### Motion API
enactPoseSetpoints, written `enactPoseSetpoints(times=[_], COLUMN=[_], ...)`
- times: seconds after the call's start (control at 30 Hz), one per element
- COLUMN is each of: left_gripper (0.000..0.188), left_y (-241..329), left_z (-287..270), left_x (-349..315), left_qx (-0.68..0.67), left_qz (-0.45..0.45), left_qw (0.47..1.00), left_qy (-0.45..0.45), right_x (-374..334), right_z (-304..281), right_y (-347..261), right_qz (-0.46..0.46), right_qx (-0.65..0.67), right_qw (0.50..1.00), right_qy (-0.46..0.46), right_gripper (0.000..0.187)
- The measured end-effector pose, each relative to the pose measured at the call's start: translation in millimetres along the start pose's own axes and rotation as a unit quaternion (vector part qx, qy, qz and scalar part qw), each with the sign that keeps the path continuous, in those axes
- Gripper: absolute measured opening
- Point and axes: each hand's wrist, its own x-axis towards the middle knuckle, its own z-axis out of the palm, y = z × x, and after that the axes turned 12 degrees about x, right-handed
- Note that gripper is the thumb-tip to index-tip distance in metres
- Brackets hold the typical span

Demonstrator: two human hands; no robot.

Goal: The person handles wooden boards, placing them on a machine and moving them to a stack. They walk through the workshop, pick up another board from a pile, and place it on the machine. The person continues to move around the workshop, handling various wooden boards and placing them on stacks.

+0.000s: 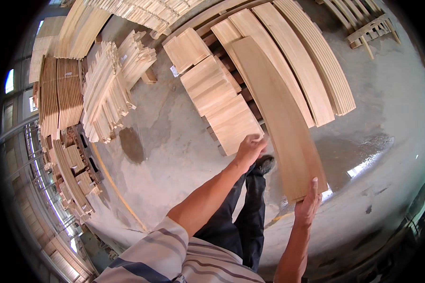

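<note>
A long, wide light-brown wooden board [276,108] slants away from me, its far part over the pile of boards. My right hand [308,203] grips its near end, thumb on the top face and fingers hidden underneath. Beside the board's left edge is my left hand [251,148], its fingers curled in and slightly blurred. Whether it touches the board, or has anything in its palm, I cannot make out. Just beyond the left hand lies a shorter square-ish wood panel [233,123], with a similar panel [207,84] behind it.
Long boards [295,66] lie side by side at the far right of the pile. Bundled wood strips [111,80] and a stack of brown boards [56,94] stand to the left. A wooden rack [368,30] is at the far right. Wet patches [359,155] mark the concrete floor.
</note>
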Motion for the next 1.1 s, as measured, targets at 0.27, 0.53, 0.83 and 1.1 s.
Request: enactPoseSetpoints(times=[0.27,0.53,0.83,1.1], left_gripper=[0.043,0.036,0.04,0.037], left_y=[-161,-198,-193,-196], left_z=[-38,-28,-24,-21], left_x=[-47,-68,-64,-54], left_qx=[0.381,0.524,0.624,0.644], left_qz=[0.007,0.128,0.137,0.135], left_qw=[0.924,0.836,0.766,0.75], left_qy=[0.034,0.1,0.064,0.058], right_x=[14,25,99,192], right_z=[-41,-91,-144,-114], right_y=[30,63,153,201], right_qz=[0.029,0.065,0.033,0.055], right_qx=[0.011,0.049,-0.144,-0.188], right_qw=[0.999,0.996,0.987,0.98], right_qy=[0.041,0.034,0.067,0.048], right_gripper=[0.061,0.065,0.042,0.048])
